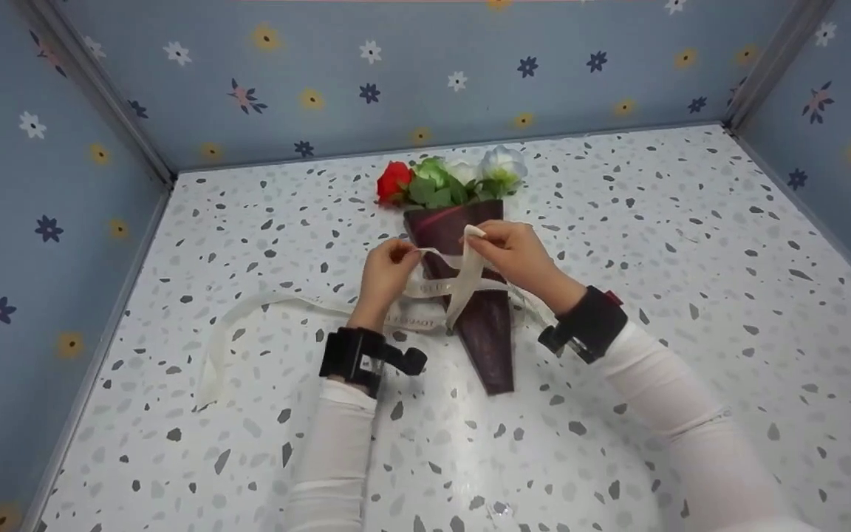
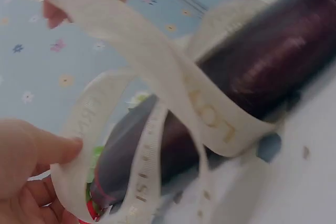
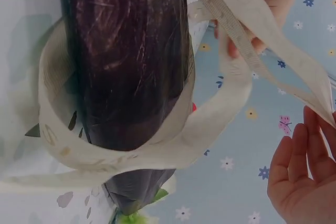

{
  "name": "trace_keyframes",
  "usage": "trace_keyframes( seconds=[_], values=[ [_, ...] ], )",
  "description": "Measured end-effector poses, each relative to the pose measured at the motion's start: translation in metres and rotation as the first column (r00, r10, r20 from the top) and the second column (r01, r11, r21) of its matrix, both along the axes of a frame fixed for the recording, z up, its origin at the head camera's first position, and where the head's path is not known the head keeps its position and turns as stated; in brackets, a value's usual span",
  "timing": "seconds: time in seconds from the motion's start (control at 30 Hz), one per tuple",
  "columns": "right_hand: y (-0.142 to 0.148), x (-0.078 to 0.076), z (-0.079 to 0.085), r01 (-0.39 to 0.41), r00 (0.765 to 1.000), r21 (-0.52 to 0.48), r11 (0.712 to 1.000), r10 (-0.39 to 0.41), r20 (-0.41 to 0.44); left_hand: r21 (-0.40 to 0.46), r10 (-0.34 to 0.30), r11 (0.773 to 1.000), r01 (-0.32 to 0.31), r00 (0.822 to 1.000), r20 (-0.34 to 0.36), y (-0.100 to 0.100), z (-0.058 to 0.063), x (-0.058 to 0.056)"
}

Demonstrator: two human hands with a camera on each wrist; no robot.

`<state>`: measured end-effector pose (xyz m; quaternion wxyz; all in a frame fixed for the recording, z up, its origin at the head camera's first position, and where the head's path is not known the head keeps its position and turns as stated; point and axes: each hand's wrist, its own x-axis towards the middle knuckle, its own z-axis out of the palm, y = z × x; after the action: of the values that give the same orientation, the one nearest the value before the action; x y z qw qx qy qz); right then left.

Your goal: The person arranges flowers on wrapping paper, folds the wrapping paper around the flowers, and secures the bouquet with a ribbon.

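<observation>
A bouquet in a dark maroon wrapper [image 1: 496, 340] lies on the table, flowers pointing away from me. Its blooms are a red rose [image 1: 394, 183], a green flower [image 1: 431, 171], a white one and a pale blue one [image 1: 503, 164]. A cream ribbon [image 1: 462, 292] with printed lettering loops loosely around the wrapper. My left hand [image 1: 386, 277], left of the wrapper, pinches one part of the ribbon between thumb and fingers. Over the wrapper's right side, my right hand [image 1: 520, 253] pinches another stretch, raised in a fold. In the right wrist view a ribbon loop [image 3: 173, 153] passes round the wrapper.
One ribbon tail [image 1: 222, 343] trails across the speckled white table [image 1: 174, 473] to the left. Blue flowered panels [image 1: 425, 74] stand at the back and both sides. Both wrists carry black camera straps [image 1: 351, 355].
</observation>
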<state>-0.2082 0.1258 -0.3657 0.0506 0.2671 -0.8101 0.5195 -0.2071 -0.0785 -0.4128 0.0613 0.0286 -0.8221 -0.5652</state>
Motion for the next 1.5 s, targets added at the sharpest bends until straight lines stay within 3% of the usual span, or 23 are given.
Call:
trace_keyframes(
  seconds=[0.07, 0.17, 0.23, 0.3, 0.37, 0.43, 0.57, 0.63, 0.7, 0.77, 0.87, 0.93, 1.0, 1.07, 1.1, 1.17, 1.23, 1.27, 1.33, 1.4, 1.5],
  values=[
    [0.001, 0.0, -0.001, 0.005, 1.0, 0.008, 1.0, -0.005, 0.007, 0.221, 0.057, 0.973, -0.062, 0.998, 0.029, -0.006, 0.008, 0.001],
    [0.003, 0.0, -0.002, 0.013, 1.0, 0.019, 1.0, -0.013, 0.02, 0.464, 0.115, 0.877, -0.122, 0.992, 0.042, -0.013, 0.028, 0.005],
    [0.004, -0.002, -0.003, 0.027, 0.999, 0.034, 0.999, -0.028, 0.028, 0.582, 0.12, 0.807, -0.104, 0.993, 0.011, -0.016, 0.046, 0.01],
    [0.005, -0.003, -0.005, 0.039, 0.998, 0.048, 0.998, -0.041, 0.039, 0.657, 0.119, 0.752, -0.058, 0.992, -0.049, -0.019, 0.064, 0.016],
    [0.007, -0.005, -0.006, 0.055, 0.997, 0.065, 0.996, -0.058, 0.041, 0.686, 0.117, 0.727, -0.008, 0.987, -0.111, -0.02, 0.084, 0.023],
    [0.008, -0.007, -0.005, 0.069, 0.996, 0.078, 0.995, -0.073, 0.05, 0.652, 0.125, 0.758, 0.026, 0.975, -0.183, -0.021, 0.103, 0.031],
    [0.011, -0.011, -0.005, 0.09, 0.991, 0.091, 0.992, -0.099, 0.095, 0.417, 0.147, 0.909, 0.0, 0.935, -0.322, -0.02, 0.135, 0.051],
    [0.012, -0.013, -0.004, 0.093, 0.988, 0.096, 0.991, -0.104, 0.11, 0.297, 0.141, 0.955, -0.023, 0.913, -0.382, -0.018, 0.147, 0.063],
    [0.013, -0.015, -0.004, 0.093, 0.988, 0.105, 0.99, -0.105, 0.114, 0.259, 0.111, 0.966, -0.002, 0.906, -0.409, -0.014, 0.157, 0.075],
    [0.013, -0.016, -0.005, 0.094, 0.988, 0.118, 0.988, -0.108, 0.109, 0.29, 0.061, 0.954, 0.071, 0.905, -0.42, -0.009, 0.163, 0.086],
    [0.014, -0.019, -0.006, 0.1, 0.986, 0.14, 0.985, -0.117, 0.117, 0.386, -0.048, 0.892, 0.236, 0.898, -0.437, -0.001, 0.165, 0.1],
    [0.013, -0.021, -0.007, 0.101, 0.984, 0.148, 0.984, -0.121, 0.132, 0.364, -0.153, 0.862, 0.354, 0.864, -0.479, 0.006, 0.16, 0.105],
    [0.013, -0.023, -0.006, 0.097, 0.984, 0.148, 0.984, -0.117, 0.133, 0.276, -0.296, 0.837, 0.473, 0.815, -0.499, 0.015, 0.151, 0.108],
    [0.013, -0.026, -0.004, 0.088, 0.988, 0.135, 0.987, -0.105, 0.118, 0.147, -0.465, 0.794, 0.59, 0.744, -0.48, 0.027, 0.137, 0.109],
    [0.013, -0.027, -0.002, 0.085, 0.99, 0.132, 0.988, -0.099, 0.101, 0.067, -0.545, 0.768, 0.637, 0.706, -0.453, 0.034, 0.129, 0.109],
    [0.015, -0.03, 0.001, 0.085, 0.993, 0.127, 0.988, -0.095, 0.076, -0.07, -0.683, 0.695, 0.715, 0.627, -0.376, 0.05, 0.113, 0.107],
    [0.017, -0.033, 0.005, 0.077, 0.993, 0.132, 0.988, -0.088, 0.081, -0.17, -0.768, 0.625, 0.762, 0.561, -0.309, 0.065, 0.097, 0.103],
    [0.018, -0.034, 0.007, 0.071, 0.993, 0.144, 0.987, -0.084, 0.089, -0.22, -0.795, 0.599, 0.77, 0.537, -0.284, 0.072, 0.09, 0.102],
    [0.02, -0.036, 0.011, 0.047, 0.99, 0.162, 0.986, -0.068, 0.126, -0.282, -0.828, 0.559, 0.78, 0.508, -0.237, 0.084, 0.077, 0.099],
    [0.021, -0.038, 0.013, 0.014, 0.985, 0.177, 0.984, -0.044, 0.167, -0.326, -0.85, 0.526, 0.786, 0.492, -0.188, 0.094, 0.066, 0.096],
    [0.022, -0.038, 0.017, -0.026, 0.976, 0.185, 0.982, -0.016, 0.219, -0.401, -0.892, 0.433, 0.807, 0.447, -0.064, 0.101, 0.055, 0.093]
  ],
)
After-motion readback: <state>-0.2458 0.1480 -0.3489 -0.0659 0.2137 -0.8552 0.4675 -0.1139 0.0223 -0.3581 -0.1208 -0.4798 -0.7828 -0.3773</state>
